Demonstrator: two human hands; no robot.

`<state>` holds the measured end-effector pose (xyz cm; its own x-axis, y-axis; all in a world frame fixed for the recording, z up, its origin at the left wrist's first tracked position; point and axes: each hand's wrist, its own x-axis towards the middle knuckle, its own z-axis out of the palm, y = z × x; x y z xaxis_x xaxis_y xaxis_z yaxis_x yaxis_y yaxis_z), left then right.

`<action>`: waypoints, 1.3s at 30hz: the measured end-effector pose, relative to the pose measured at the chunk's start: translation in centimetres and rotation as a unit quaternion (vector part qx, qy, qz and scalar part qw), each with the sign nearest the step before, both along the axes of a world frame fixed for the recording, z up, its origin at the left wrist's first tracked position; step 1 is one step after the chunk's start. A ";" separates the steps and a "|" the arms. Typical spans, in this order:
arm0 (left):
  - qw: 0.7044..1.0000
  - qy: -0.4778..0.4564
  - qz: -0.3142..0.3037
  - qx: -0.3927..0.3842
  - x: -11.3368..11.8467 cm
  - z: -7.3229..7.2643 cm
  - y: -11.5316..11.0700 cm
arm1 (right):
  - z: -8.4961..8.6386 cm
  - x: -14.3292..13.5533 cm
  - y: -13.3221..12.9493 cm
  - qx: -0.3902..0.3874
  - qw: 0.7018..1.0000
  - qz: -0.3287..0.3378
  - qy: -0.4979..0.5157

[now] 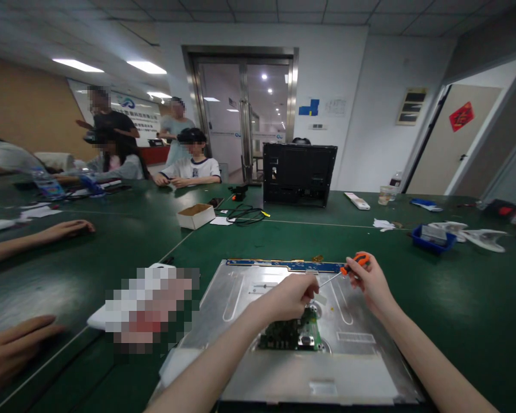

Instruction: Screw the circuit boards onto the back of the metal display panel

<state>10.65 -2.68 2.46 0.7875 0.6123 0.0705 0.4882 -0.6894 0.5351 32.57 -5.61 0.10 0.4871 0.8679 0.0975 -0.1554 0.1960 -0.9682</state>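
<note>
A silver metal display panel (361, 373) lies flat before me, with a green circuit board (284, 335) at its middle and a blue strip board (258, 264) along its far edge. My right hand (370, 281) is closed around an orange and black screwdriver (356, 263), whose shaft points left and down. Over the panel, just above the green board, my left hand (298, 293) is pinched near the screwdriver's tip. What its fingers hold, if anything, is too small to make out. A pale tab (320, 299) shows just beside those fingers.
A black monitor (300, 175) stands at the back of the green table (468, 304). An open white box (196, 217) and a black cable (247, 214) lie left of it. A blue tray (432, 238) sits at right. Another person's hands rest at far left; several people are beyond.
</note>
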 end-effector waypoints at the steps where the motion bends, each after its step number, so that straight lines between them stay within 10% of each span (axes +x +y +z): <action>1: 1.000 0.008 -0.002 -0.011 0.4 -0.1 0.0 | 0.1 0.0 0.0 0.000 1.000 -0.002 0.001; 39: 0.994 -0.062 0.030 -0.090 0.2 -2.8 -0.1 | -0.3 -0.3 -0.1 0.006 1.000 0.004 -0.021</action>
